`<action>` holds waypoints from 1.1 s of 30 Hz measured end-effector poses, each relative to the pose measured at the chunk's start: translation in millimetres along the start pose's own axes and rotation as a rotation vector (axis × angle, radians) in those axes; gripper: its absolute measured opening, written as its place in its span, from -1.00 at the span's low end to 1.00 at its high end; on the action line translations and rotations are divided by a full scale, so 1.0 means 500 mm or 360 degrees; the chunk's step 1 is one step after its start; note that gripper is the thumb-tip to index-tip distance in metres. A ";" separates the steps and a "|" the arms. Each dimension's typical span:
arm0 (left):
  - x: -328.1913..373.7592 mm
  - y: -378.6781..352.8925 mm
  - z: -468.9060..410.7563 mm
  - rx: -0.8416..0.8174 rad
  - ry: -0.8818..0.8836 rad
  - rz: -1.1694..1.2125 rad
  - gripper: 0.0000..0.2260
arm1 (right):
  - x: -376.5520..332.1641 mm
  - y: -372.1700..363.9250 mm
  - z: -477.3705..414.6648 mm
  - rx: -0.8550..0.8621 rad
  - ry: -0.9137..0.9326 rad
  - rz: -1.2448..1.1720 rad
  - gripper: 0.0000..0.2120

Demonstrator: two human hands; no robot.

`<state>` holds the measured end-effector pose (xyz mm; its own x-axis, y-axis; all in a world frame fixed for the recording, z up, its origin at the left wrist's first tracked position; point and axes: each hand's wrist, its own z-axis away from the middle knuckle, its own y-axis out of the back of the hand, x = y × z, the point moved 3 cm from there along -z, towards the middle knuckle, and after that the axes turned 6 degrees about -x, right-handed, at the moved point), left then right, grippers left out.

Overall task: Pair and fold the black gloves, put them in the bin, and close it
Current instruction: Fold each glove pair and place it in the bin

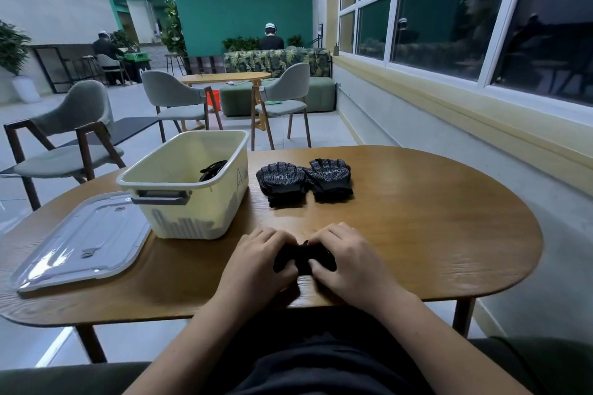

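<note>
Near the table's front edge both my hands grip one bunched black glove bundle [303, 258]. My left hand [261, 261] curls round its left side and my right hand [348, 261] curls round its right side; most of the bundle is hidden under my fingers. Farther back two black gloves lie flat side by side, one on the left [280, 181] and one on the right [330, 178], fingers pointing away. The cream bin [192, 199] stands open to their left, with a dark item [211, 170] inside. Its clear lid [83, 244] lies flat left of the bin.
The wooden table [433, 234] has a rounded right end near the window wall. Grey chairs [69, 144] stand beyond the table on the left. Other people sit far back in the room.
</note>
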<state>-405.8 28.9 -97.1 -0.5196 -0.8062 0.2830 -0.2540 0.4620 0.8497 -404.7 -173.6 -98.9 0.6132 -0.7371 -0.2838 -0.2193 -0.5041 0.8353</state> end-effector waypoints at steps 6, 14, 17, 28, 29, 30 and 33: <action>0.000 0.002 0.002 0.0094 0.0060 -0.0005 -0.89 | 0.006 -0.002 0.003 0.0057 -0.0091 -0.0030 -0.77; -0.016 -0.011 -0.007 0.0057 0.0073 -0.0098 -0.66 | 0.008 0.008 0.001 0.0171 -0.0118 0.0124 -0.82; -0.016 -0.012 -0.015 0.0008 0.0114 -0.0116 -0.63 | 0.015 0.009 -0.003 0.0056 -0.0148 0.0089 -0.73; -0.023 0.005 -0.068 -0.0122 -0.0147 -0.0426 -0.64 | 0.034 0.028 -0.050 -0.0091 -0.0105 0.0052 -0.71; -0.020 0.017 -0.078 -0.0101 -0.0186 -0.0460 -0.65 | 0.033 0.034 -0.059 -0.0075 -0.0082 0.0052 -0.72; -0.018 0.034 -0.090 -0.0068 -0.0214 -0.0488 -0.66 | 0.032 0.043 -0.072 -0.0046 -0.0058 0.0057 -0.72; -0.011 0.095 -0.134 0.0001 -0.0288 -0.0546 -0.64 | 0.024 0.081 -0.117 0.0061 -0.0011 0.0025 -0.71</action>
<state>-360.3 30.6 -28.4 -0.5400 -0.8356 -0.1006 -0.4385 0.1774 0.8810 -361.7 -176.6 -41.0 0.6042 -0.7482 -0.2740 -0.2578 -0.5089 0.8213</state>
